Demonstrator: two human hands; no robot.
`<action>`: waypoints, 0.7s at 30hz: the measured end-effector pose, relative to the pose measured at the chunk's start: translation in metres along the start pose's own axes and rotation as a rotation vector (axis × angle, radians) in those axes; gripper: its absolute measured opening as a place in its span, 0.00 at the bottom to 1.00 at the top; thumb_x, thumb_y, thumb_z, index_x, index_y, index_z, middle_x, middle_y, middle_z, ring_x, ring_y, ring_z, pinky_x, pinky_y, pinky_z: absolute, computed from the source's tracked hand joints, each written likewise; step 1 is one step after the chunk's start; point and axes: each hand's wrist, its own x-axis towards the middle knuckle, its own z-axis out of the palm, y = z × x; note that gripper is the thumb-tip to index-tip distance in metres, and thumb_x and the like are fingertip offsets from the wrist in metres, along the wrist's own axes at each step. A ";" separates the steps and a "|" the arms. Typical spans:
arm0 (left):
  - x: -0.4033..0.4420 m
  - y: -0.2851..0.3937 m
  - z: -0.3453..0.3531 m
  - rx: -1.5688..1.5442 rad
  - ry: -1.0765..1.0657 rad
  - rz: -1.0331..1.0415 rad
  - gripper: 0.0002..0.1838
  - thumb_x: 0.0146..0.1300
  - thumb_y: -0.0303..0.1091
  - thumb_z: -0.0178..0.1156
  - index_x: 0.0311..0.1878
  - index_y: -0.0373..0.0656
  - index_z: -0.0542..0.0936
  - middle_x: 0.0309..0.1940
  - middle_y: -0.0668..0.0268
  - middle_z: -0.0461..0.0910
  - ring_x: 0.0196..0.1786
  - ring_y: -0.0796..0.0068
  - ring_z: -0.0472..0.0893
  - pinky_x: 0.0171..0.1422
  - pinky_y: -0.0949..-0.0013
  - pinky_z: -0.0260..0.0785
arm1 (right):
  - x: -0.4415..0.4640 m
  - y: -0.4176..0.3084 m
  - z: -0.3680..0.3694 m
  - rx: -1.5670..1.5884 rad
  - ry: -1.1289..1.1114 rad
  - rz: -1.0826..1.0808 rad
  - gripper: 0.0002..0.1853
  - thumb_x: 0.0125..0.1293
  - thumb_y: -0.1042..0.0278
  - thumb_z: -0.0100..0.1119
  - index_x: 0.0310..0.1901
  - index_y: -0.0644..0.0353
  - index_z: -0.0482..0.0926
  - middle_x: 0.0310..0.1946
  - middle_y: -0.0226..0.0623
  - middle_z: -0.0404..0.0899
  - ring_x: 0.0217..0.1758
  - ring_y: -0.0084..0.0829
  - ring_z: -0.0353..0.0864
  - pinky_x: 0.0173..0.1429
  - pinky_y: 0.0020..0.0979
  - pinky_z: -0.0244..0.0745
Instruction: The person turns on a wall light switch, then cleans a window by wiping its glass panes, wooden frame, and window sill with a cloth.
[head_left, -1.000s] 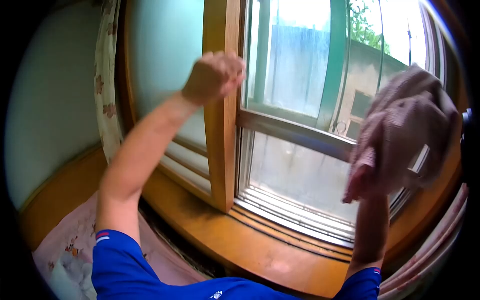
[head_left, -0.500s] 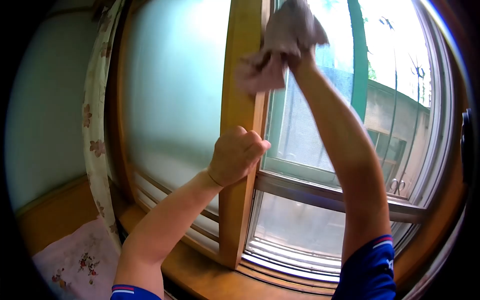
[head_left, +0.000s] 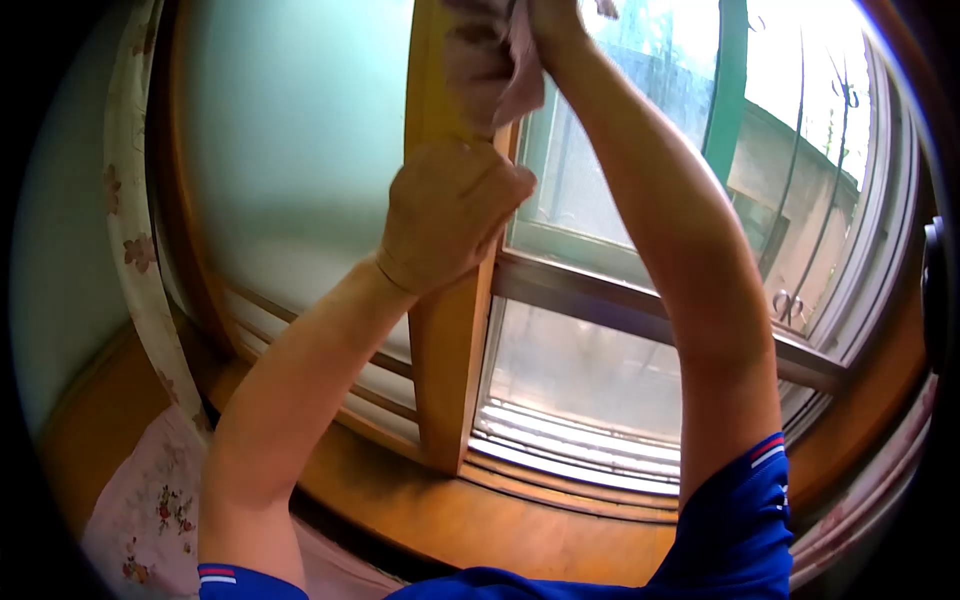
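Observation:
At the top of the view, my right hand [head_left: 556, 32] is closed on a pinkish-grey cloth [head_left: 490, 75], whose loose end hangs down in front of the wooden window frame [head_left: 445, 375]. Part of the cloth is cut off by the upper edge. Lower down, my left hand [head_left: 445, 215] is wrapped round the right edge of that upright frame, with its fingertips hidden. Left of the frame is a frosted pane [head_left: 300, 130]; to its right is a clear window [head_left: 585, 190] with a metal crossbar [head_left: 585, 295].
A wooden sill [head_left: 400, 500] with metal tracks [head_left: 570, 460] runs below the window. A flowered curtain [head_left: 135, 215] hangs at the left, above a pink embroidered cloth [head_left: 150, 500]. Thin metal bars [head_left: 795, 150] stand outside.
My right hand has moved left with the cloth, nearer the wooden frame. The view has shifted downward a little. My left hand stays closed on the frame, somewhat higher along it.

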 end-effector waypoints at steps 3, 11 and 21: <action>-0.002 0.004 0.006 -0.068 0.115 -0.114 0.04 0.64 0.33 0.64 0.41 0.49 0.81 0.35 0.65 0.79 0.39 0.57 0.78 0.44 0.58 0.71 | -0.052 -0.014 -0.005 0.119 0.034 -0.047 0.21 0.71 0.58 0.55 0.61 0.60 0.74 0.58 0.44 0.75 0.59 0.42 0.75 0.64 0.40 0.71; -0.006 0.005 0.003 -0.311 0.166 -0.272 0.09 0.71 0.36 0.60 0.45 0.42 0.73 0.41 0.57 0.77 0.37 0.59 0.77 0.42 0.61 0.73 | -0.252 -0.125 -0.088 0.872 -0.238 0.353 0.20 0.69 0.65 0.55 0.62 0.60 0.72 0.56 0.45 0.74 0.61 0.47 0.73 0.65 0.45 0.68; -0.009 -0.012 0.015 -0.209 0.212 -0.094 0.07 0.69 0.31 0.64 0.44 0.42 0.75 0.39 0.61 0.78 0.38 0.59 0.79 0.44 0.64 0.74 | -0.262 -0.187 -0.084 0.693 0.078 0.397 0.09 0.70 0.75 0.50 0.46 0.67 0.77 0.48 0.52 0.79 0.54 0.50 0.77 0.59 0.46 0.70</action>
